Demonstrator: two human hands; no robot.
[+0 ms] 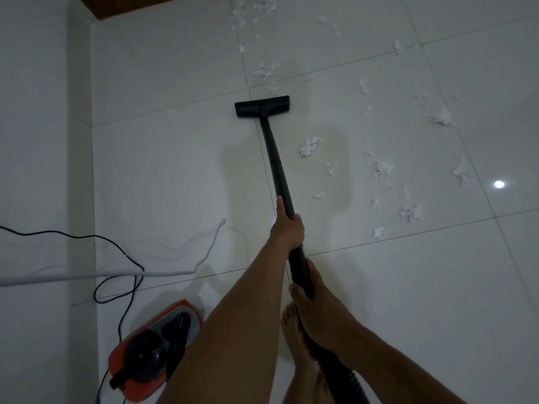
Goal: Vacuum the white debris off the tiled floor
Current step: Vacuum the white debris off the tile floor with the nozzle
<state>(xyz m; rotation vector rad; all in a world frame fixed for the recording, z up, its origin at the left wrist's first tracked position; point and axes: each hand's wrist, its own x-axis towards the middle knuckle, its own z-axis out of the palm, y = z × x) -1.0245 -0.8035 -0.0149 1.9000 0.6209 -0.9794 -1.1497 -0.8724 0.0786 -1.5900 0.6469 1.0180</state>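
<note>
I hold a black vacuum wand [275, 161] with both hands. My left hand [287, 227] grips it higher up; my right hand [313, 295] grips it lower, near the hose. The flat black floor nozzle [262, 106] rests on the pale tiled floor [175, 158] at the middle of the view. White fluffy debris lies just beyond the nozzle [267, 70], in a clump to the right of the wand [309, 146], and in scattered bits further right [411, 212]. More debris lies at the top edge [256, 7].
The red and black vacuum body [151, 354] sits on the floor at lower left, its black power cord [116, 252] looping beside it. A white cable [96, 275] crosses the left side. A white wall [38, 141] bounds the left. My bare foot [294, 336] stands under the wand.
</note>
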